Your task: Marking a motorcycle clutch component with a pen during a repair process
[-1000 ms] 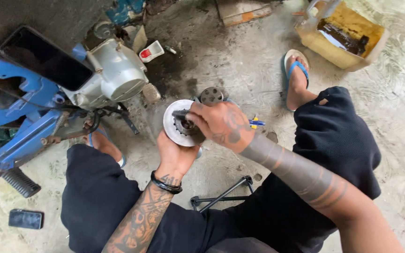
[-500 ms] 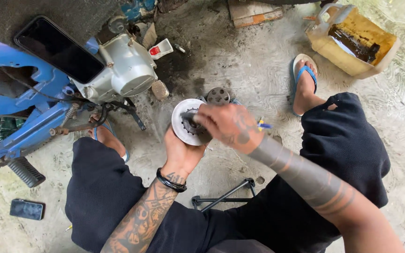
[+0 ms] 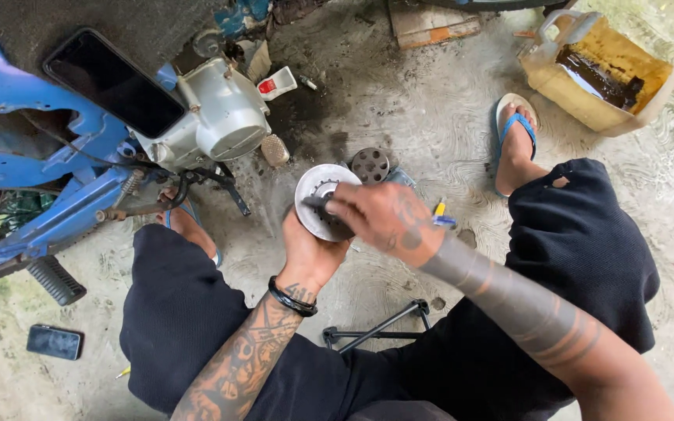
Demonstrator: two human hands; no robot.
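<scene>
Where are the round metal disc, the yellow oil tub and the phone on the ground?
round metal disc [image 3: 311, 196]: head view, bare upper-left rim.
yellow oil tub [image 3: 559, 90]: head view, front wall.
phone [image 3: 54, 341]: head view, screen middle.

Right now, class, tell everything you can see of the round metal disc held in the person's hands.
The round metal disc looks like pale grey, dull metal with a toothed, dark centre. It is held above the concrete floor, tilted toward the camera. The left hand cups it from below, and the right hand lies over its right part, fingertips at the centre. Its lower right edge is hidden. A smaller holed disc lies on the floor just beyond it.
</scene>
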